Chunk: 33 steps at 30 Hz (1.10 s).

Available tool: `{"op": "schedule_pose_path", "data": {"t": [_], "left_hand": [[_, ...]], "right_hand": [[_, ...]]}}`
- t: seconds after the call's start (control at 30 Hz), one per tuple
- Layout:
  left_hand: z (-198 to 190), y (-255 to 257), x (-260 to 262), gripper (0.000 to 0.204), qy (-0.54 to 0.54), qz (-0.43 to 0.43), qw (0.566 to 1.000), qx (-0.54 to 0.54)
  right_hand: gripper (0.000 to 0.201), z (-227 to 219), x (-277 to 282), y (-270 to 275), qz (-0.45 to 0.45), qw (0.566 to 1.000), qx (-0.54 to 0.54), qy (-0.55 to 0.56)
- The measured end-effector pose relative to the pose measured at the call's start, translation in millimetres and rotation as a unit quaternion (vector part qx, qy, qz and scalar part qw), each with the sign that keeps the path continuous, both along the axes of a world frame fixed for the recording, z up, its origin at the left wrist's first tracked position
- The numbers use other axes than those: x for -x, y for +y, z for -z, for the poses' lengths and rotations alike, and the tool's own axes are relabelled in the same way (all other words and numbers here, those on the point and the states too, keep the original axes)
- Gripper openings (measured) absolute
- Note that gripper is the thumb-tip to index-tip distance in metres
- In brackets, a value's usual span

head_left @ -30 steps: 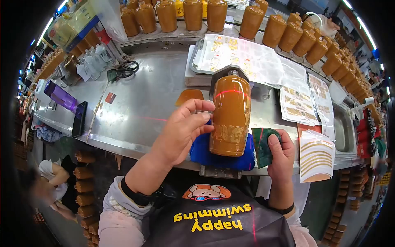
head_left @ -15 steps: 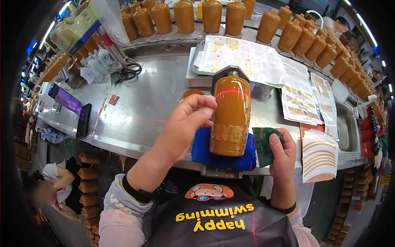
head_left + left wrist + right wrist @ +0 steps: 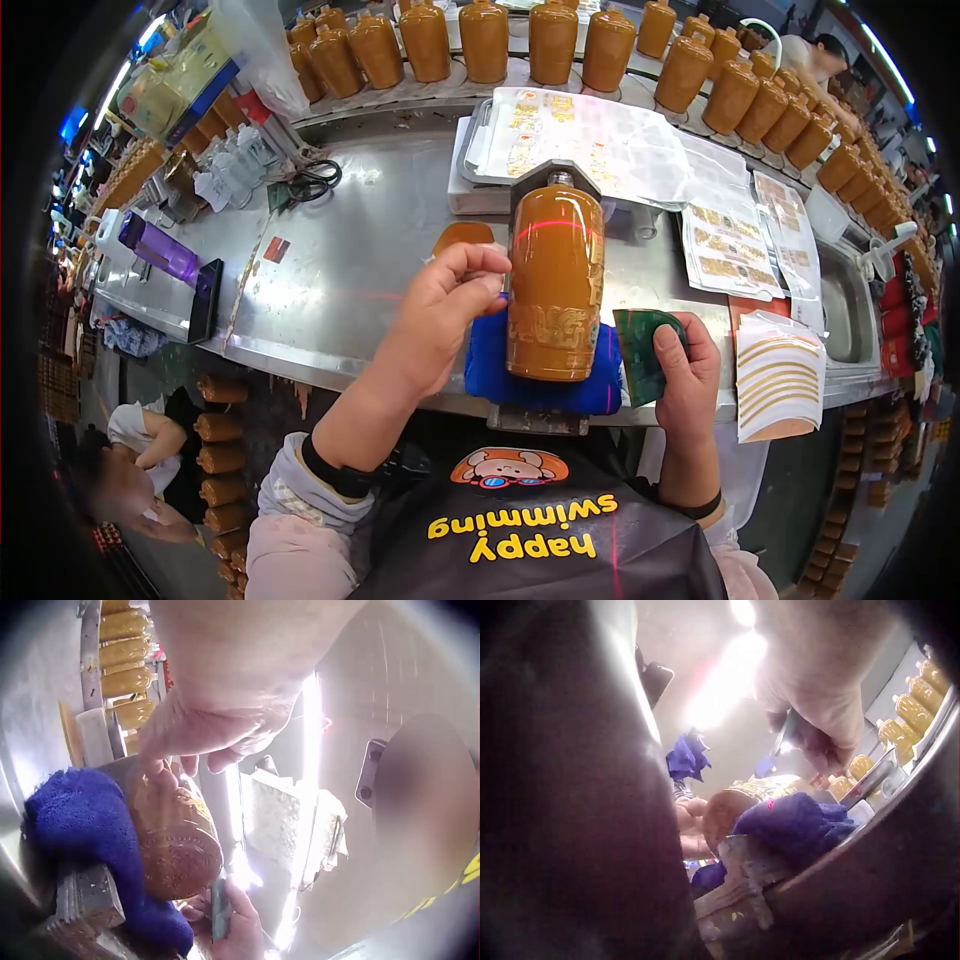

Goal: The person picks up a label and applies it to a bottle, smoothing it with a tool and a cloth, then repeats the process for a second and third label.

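Observation:
A glossy brown bottle [image 3: 555, 285] with a raised pattern near its base lies on a folded blue cloth [image 3: 485, 355], base toward me. Its neck rests in a dark angled holder [image 3: 588, 183]. At the bottle's left side is my left hand [image 3: 425, 325], thumb and index finger close together, fingertips right at the glass. In the left wrist view, fingers [image 3: 166, 778] overlap the bottle's side. My right hand [image 3: 690, 375] grips a flat dark green scraper [image 3: 640, 350] between thumb and fingers, just right of the cloth. A red laser line crosses the bottle.
Sheets of gold decals [image 3: 580, 145] lie on a tray behind the bottle, with more at right. Curved gold strips on white paper [image 3: 780, 380] sit near the front edge. Brown bottles [image 3: 485, 45] line the back rail. Scissors [image 3: 315, 180] and a purple bottle [image 3: 160, 250] are at left.
My left thumb and index finger have drawn closer together beside the bottle. The right hand keeps its hold on the green scraper. The bottles on the back rail have shifted sideways.

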<state>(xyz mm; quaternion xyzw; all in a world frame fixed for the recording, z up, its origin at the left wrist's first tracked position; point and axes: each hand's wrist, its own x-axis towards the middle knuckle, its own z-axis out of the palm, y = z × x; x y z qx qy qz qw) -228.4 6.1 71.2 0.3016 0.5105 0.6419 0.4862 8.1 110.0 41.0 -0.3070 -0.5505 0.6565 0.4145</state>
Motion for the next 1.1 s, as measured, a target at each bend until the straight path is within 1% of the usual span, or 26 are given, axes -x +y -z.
{"op": "schedule_pose_path", "data": {"t": [0.03,0.13,0.23,0.27,0.3,0.33,0.37,0.4,0.47,0.57,0.67,0.73,0.77,0.87,0.9,0.93,0.97,1.07,1.1], "left_hand": [[1.7,-0.7,-0.5,0.021,0.007,-0.003,1.0,0.009],[-4.3,-5.2,-0.8,0.022,-0.055,0.015,0.998,0.018],[-3.6,-8.1,7.0,0.017,-0.085,0.021,0.996,0.003],[-0.4,-7.1,5.2,0.018,0.018,0.002,1.0,0.011],[5.9,-6.5,1.6,0.019,0.121,-0.017,0.992,0.018],[12.8,-6.9,-0.9,0.02,0.222,-0.036,0.974,0.024],[18.0,-8.0,-2.7,0.023,0.306,-0.049,0.95,0.033],[19.4,-9.2,-4.4,0.02,0.38,-0.063,0.923,0.019],[17.4,-9.4,-10.0,0.016,0.52,-0.089,0.85,-0.01],[15.3,-5.4,-13.3,0.011,0.502,-0.099,0.859,-0.004],[15.7,-6.1,-5.3,0.011,0.483,-0.043,0.874,0.038],[16.1,-6.7,-3.5,0.011,0.346,-0.027,0.937,0.035],[16.3,-7.1,-3.0,0.011,0.274,-0.019,0.961,0.033],[16.8,-7.3,-2.2,0.014,0.161,-0.033,0.985,0.042],[19.7,-7.2,-3.6,0.013,0.261,-0.053,0.964,0.015],[24.4,-6.7,-6.6,0.013,0.357,-0.073,0.931,-0.011],[26.5,-6.5,-10.1,0.013,0.449,-0.091,0.888,-0.036],[16.3,-9.6,-18.3,0.014,0.615,-0.115,0.78,-0.035],[16.4,-7.3,-19.6,0.01,0.625,-0.124,0.769,-0.046]], "right_hand": [[0.018,0.2,-0.8,-0.2,0.003,1.0,0.001,0.0],[0.018,-0.9,-1.2,0.2,0.001,1.0,0.003,-0.009],[0.018,4.7,-2.9,2.4,-0.006,1.0,-0.001,-0.008],[0.018,6.5,-3.4,2.9,-0.008,1.0,0.001,0.0],[0.017,8.0,-4.0,3.3,-0.011,1.0,0.002,0.007],[0.016,8.9,-4.3,3.6,-0.014,1.0,0.004,0.015],[0.016,9.0,-4.3,3.7,-0.012,1.0,0.007,0.023],[0.016,9.0,-4.1,3.4,-0.01,0.999,0.011,0.03],[0.017,7.1,-3.4,2.0,-0.005,0.999,0.016,0.031],[0.019,3.0,-3.2,0.7,-0.001,1.0,0.014,0.02],[0.019,5.2,-5.2,1.6,-0.001,1.0,0.005,0.017],[0.017,6.9,-7.5,2.9,-0.002,1.0,0.001,0.011],[0.017,6.6,-7.4,2.6,-0.002,1.0,0.003,0.013],[0.016,5.8,-7.6,2.5,-0.005,1.0,0.003,0.016],[0.016,6.8,-9.0,3.6,-0.01,1.0,0.002,0.014],[0.016,7.4,-9.1,4.2,-0.014,1.0,0.001,0.013],[0.016,7.8,-8.5,4.1,-0.016,1.0,0.001,0.015],[0.016,8.2,-7.2,3.6,-0.021,1.0,-0.001,0.012],[0.016,9.1,-6.7,3.3,-0.023,1.0,-0.001,0.009]]}}
